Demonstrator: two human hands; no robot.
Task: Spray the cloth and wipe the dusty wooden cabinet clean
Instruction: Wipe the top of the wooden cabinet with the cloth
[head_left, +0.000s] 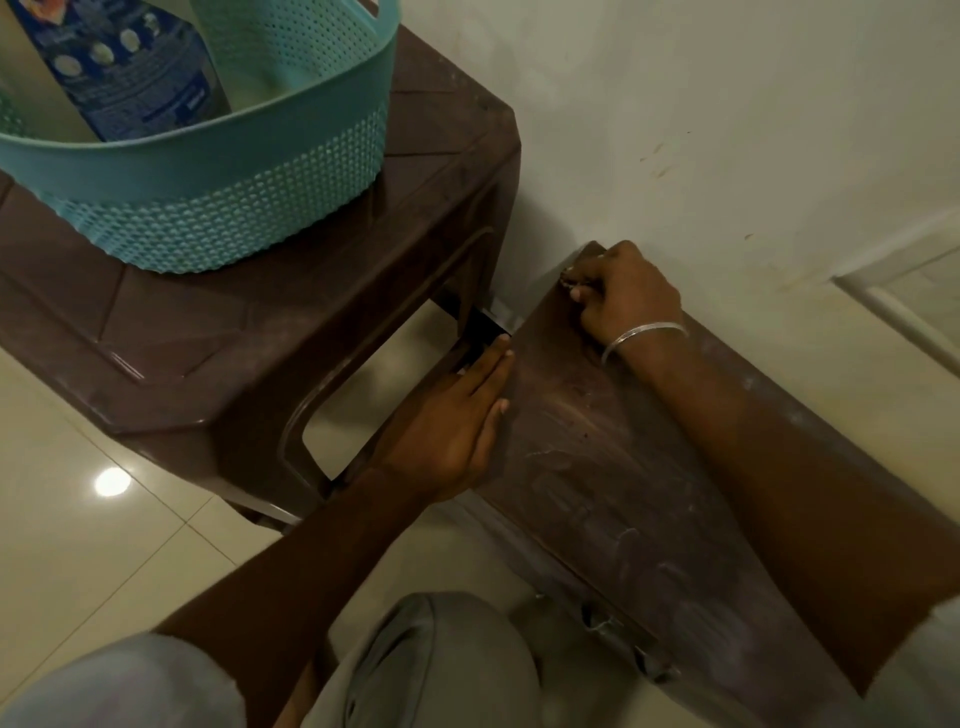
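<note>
The dusty wooden cabinet (597, 467) is low and dark brown, and its top runs along the wall at the right with pale smears of dust on it. My right hand (623, 296), with a silver bangle on the wrist, is curled into a fist at the top's far left corner. It presses down on a small dark bunched cloth (570, 280) that barely shows at the fingertips. My left hand (457, 421) lies flat with fingers straight against the top's left edge and holds nothing. The blue-labelled spray bottle (130, 73) stands in the teal basket.
A teal perforated basket (218, 197) sits on a brown plastic stool (208, 338) just left of the cabinet. A narrow gap separates stool and cabinet. The cream wall (727, 130) is behind, glossy floor tiles (93, 545) lie below, and my grey-clad knee (431, 665) is at the bottom.
</note>
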